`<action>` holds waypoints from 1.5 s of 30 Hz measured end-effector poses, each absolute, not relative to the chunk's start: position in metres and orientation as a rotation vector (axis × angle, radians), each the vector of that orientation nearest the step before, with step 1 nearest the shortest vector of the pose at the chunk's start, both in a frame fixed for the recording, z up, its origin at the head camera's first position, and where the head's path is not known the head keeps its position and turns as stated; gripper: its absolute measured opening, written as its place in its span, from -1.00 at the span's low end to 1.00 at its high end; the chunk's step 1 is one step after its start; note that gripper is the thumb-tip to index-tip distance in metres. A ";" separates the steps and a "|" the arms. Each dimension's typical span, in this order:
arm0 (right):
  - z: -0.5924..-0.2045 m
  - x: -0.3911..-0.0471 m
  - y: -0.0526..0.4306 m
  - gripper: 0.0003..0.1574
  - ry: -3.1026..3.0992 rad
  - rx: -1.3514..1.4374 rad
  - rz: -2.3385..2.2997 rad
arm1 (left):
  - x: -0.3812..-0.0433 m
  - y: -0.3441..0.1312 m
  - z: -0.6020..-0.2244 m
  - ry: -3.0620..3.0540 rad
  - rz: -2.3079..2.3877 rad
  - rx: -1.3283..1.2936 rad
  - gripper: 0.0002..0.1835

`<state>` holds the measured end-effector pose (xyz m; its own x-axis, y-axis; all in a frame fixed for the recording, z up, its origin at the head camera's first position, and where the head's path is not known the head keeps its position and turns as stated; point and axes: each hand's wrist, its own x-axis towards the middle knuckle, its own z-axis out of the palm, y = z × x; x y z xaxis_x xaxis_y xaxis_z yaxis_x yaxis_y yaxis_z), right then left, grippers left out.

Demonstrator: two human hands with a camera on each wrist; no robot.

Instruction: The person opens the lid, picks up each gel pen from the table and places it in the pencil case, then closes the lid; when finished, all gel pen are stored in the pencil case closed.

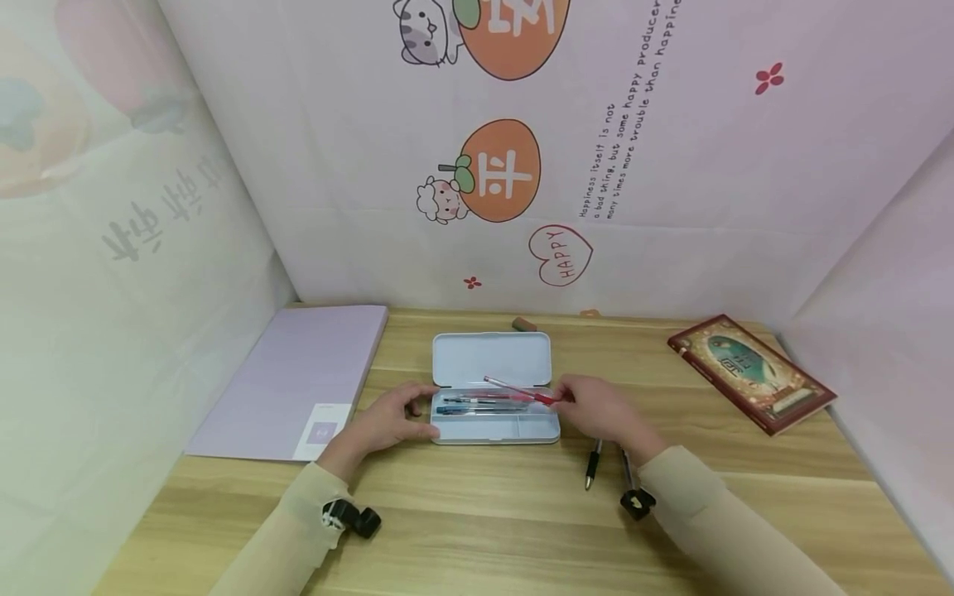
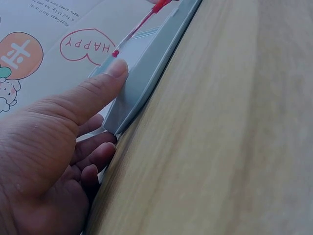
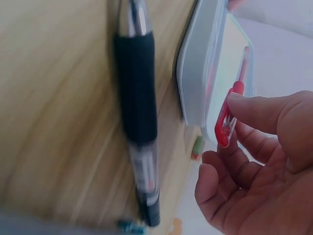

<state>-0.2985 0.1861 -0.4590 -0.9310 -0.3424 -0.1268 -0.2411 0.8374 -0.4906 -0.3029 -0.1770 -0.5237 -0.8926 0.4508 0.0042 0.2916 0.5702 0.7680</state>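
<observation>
An open light-blue pencil case [image 1: 492, 429] lies on the table with its lid [image 1: 492, 358] tipped back. Several pens [image 1: 480, 407] lie in its rear compartment. My left hand [image 1: 391, 418] holds the case's left end, the thumb at the front corner and the fingers around the side. Thumb and fingers of my right hand [image 1: 599, 407] pinch a red gel pen [image 3: 230, 117] with a red cap and clear barrel. That pen [image 1: 517, 389] slants above the right part of the case, its far end pointing left.
Below my right hand lie a black-grip ballpoint pen [image 1: 593, 465] and another pen [image 1: 628, 468], partly hidden by the wrist camera. A small eraser-like block [image 1: 524, 324] sits behind the lid. There is a lilac folder [image 1: 298, 372] at left and a book [image 1: 753, 372] at right.
</observation>
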 end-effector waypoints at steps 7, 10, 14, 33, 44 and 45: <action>-0.464 -0.307 0.163 -0.90 2.801 -0.489 -0.701 | -0.303 -0.178 -0.524 2.614 1.218 0.614 -0.18; -0.466 -0.310 0.158 -0.90 2.816 -0.506 -0.703 | -0.302 -0.178 -0.523 2.615 1.219 0.618 -0.18; -0.468 -0.314 0.154 -0.90 2.837 -0.526 -0.684 | -0.301 -0.178 -0.520 2.611 1.214 0.622 -0.18; -0.476 -0.325 0.141 -0.90 2.879 -0.512 -0.532 | -0.302 -0.177 -0.522 2.610 1.209 0.605 -0.18; -0.477 -0.325 0.141 -0.92 2.891 -0.474 -0.555 | -0.304 -0.178 -0.524 2.608 1.215 0.622 -0.19; -0.477 -0.325 0.141 -0.92 2.891 -0.475 -0.559 | -0.304 -0.178 -0.524 2.607 1.218 0.622 -0.20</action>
